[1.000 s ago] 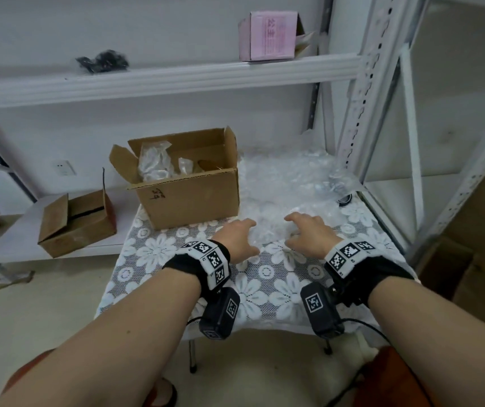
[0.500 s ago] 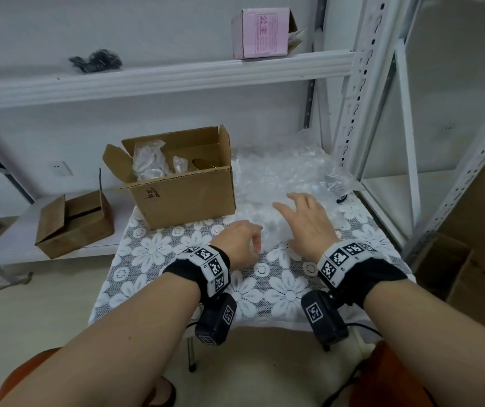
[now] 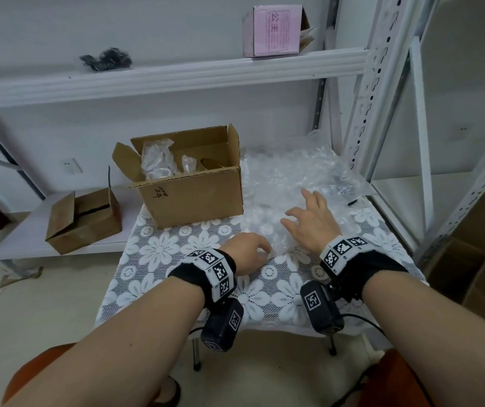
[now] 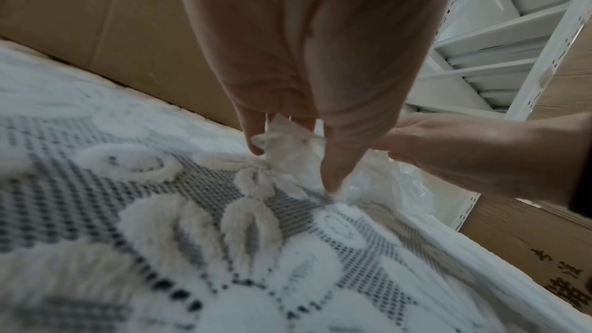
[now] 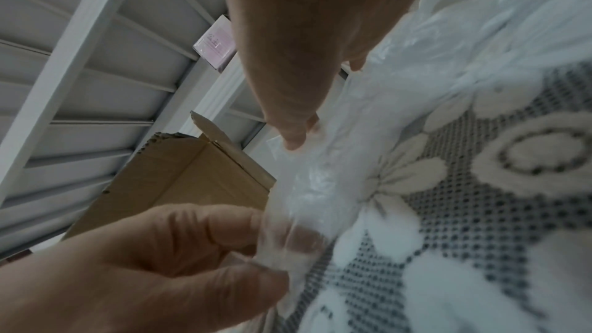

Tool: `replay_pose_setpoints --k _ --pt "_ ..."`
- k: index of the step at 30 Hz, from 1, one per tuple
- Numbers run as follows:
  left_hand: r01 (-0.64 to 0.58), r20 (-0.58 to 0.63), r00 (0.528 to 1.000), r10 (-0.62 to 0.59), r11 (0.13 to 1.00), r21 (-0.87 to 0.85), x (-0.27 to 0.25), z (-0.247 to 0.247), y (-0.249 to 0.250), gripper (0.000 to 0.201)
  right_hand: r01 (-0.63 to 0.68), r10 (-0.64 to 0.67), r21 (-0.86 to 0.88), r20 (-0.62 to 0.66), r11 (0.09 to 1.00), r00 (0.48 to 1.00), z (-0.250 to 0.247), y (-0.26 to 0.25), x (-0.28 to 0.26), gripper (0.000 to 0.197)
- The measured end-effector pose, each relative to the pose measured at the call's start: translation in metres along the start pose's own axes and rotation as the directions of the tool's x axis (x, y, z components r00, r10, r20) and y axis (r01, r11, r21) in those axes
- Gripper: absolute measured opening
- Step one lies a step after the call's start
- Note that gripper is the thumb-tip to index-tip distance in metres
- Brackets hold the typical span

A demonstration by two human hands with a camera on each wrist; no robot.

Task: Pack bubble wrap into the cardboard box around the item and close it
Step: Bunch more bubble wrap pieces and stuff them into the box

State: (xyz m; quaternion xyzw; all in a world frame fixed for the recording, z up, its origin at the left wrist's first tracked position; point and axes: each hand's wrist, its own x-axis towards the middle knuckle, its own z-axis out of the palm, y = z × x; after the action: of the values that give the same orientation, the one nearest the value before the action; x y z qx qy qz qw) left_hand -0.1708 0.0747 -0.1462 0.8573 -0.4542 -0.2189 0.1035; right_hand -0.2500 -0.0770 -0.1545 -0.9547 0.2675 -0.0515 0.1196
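Note:
The open cardboard box (image 3: pixel 194 198) stands at the table's back left with crumpled bubble wrap (image 3: pixel 157 160) sticking out of it. A large loose sheet of bubble wrap (image 3: pixel 288 177) lies to its right. My left hand (image 3: pixel 247 251) pinches that sheet's near edge; in the left wrist view the thumb and fingers close on a bunched corner (image 4: pixel 286 151). My right hand (image 3: pixel 308 221) hovers flat over the sheet with its fingers spread and holds nothing. In the right wrist view its fingers (image 5: pixel 298 133) reach along the wrap (image 5: pixel 320 186).
A lace flower tablecloth (image 3: pixel 176 254) covers the small table. A smaller cardboard box (image 3: pixel 85 221) sits on the low shelf at left. A pink box (image 3: pixel 273 30) and a black bundle (image 3: pixel 106 58) rest on the upper shelf. White rack uprights (image 3: pixel 364 113) stand close on the right.
My right hand has moved forward over the bubble wrap and spread its fingers. My left hand has curled and taken the sheet's near edge in a pinch.

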Motion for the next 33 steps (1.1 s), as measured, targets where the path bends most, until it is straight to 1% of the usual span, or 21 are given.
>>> replay_pose_setpoints --k 3,5,7,9,11,13,15,17,18,19,21,24,25,26,27,28,29,30,31,32,33 --pt "-0.015 0.008 1.0 0.015 1.0 0.003 0.003 0.0 -0.004 0.029 0.002 0.0 -0.074 0.034 0.997 0.999 0.002 0.002 0.016 0.046" --pt "-0.024 0.005 1.0 0.024 1.0 -0.002 0.004 0.0 -0.005 0.029 0.0 0.012 -0.136 0.092 0.991 0.996 0.005 0.004 0.027 0.05" --pt "-0.026 0.004 1.0 0.026 1.0 0.001 0.006 -0.001 -0.006 0.028 -0.013 0.032 -0.135 0.137 0.991 0.99 0.006 0.007 0.034 0.054" --pt "-0.024 0.004 1.0 0.024 1.0 0.006 0.009 -0.001 -0.006 0.028 -0.021 0.028 -0.082 0.079 0.996 0.996 0.004 0.008 0.036 0.055" --pt "-0.018 -0.008 1.0 0.018 1.0 0.01 0.013 -0.001 -0.004 0.028 0.016 -0.019 -0.028 -0.109 0.999 0.994 0.0 0.009 0.032 0.053" --pt "-0.012 -0.022 1.0 0.012 1.0 0.022 0.018 -0.002 -0.002 0.029 0.092 -0.079 0.02 -0.352 0.996 0.933 -0.007 0.007 0.027 0.045" --pt "-0.006 -0.018 1.0 0.007 0.998 0.059 0.024 -0.003 0.0 0.033 0.209 -0.163 0.021 -0.547 0.978 0.821 -0.015 0.004 0.022 0.028" --pt "-0.005 -0.038 0.999 0.008 0.997 0.079 0.027 -0.002 0.002 0.038 0.327 -0.268 -0.029 -0.645 0.945 0.716 -0.022 0.002 0.016 0.018" --pt "-0.002 -0.071 0.997 0.006 0.998 0.067 0.028 -0.001 0.002 0.044 0.372 -0.316 -0.056 -0.653 0.927 0.689 -0.024 0.0 0.013 0.018" --pt "0.006 -0.123 0.992 -0.001 0.999 0.045 0.029 0.002 0.001 0.054 0.404 -0.355 -0.077 -0.642 0.912 0.679 -0.025 -0.003 0.009 0.019" --pt "0.015 -0.302 0.953 -0.033 0.998 -0.062 0.029 0.005 -0.001 0.077 0.448 -0.417 -0.105 -0.597 0.888 0.686 -0.023 -0.007 0.0 0.021" --pt "-0.063 -0.591 0.799 -0.109 0.963 -0.263 0.021 0.0 -0.005 0.092 0.475 -0.444 -0.074 -0.506 0.877 0.739 -0.011 -0.013 -0.017 0.025" --pt "-0.092 -0.65 0.751 -0.114 0.957 -0.274 0.017 -0.003 -0.006 0.1 0.476 -0.44 -0.045 -0.469 0.878 0.766 -0.005 -0.014 -0.022 0.025" --pt "-0.113 -0.688 0.719 -0.093 0.962 -0.248 0.013 -0.006 -0.009 0.108 0.476 -0.436 -0.018 -0.429 0.879 0.791 0.001 -0.015 -0.027 0.023" --pt "-0.132 -0.706 0.708 -0.037 0.974 -0.183 0.009 -0.009 -0.01 0.11 0.477 -0.437 0.003 -0.397 0.879 0.807 0.007 -0.015 -0.03 0.021" --pt "-0.153 -0.695 0.717 0.052 0.985 -0.084 0.006 -0.01 -0.012 0.103 0.481 -0.44 0.017 -0.375 0.877 0.816 0.011 -0.015 -0.033 0.019" --pt "-0.172 -0.654 0.741 0.149 0.985 0.03 0.004 -0.011 -0.013 0.084 0.481 -0.439 0.032 -0.361 0.876 0.823 0.013 -0.017 -0.034 0.017" --pt "-0.188 -0.584 0.783 0.217 0.976 0.11 0.002 -0.011 -0.013 0.057 0.476 -0.429 0.049 -0.362 0.878 0.828 0.015 -0.018 -0.035 0.016" --pt "-0.196 -0.508 0.829 0.234 0.972 0.127 0.0 -0.01 -0.013 0.032 0.466 -0.41 0.071 -0.37 0.882 0.833 0.014 -0.02 -0.036 0.015" --pt "-0.196 -0.45 0.867 0.214 0.977 0.086 -0.002 -0.008 -0.012 0.017 0.448 -0.387 0.093 -0.37 0.889 0.845 0.014 -0.021 -0.037 0.019" --pt "-0.184 -0.416 0.891 0.183 0.982 0.037 -0.004 -0.007 -0.011 0.012 0.427 -0.365 0.11 -0.358 0.897 0.859 0.014 -0.022 -0.037 0.029"
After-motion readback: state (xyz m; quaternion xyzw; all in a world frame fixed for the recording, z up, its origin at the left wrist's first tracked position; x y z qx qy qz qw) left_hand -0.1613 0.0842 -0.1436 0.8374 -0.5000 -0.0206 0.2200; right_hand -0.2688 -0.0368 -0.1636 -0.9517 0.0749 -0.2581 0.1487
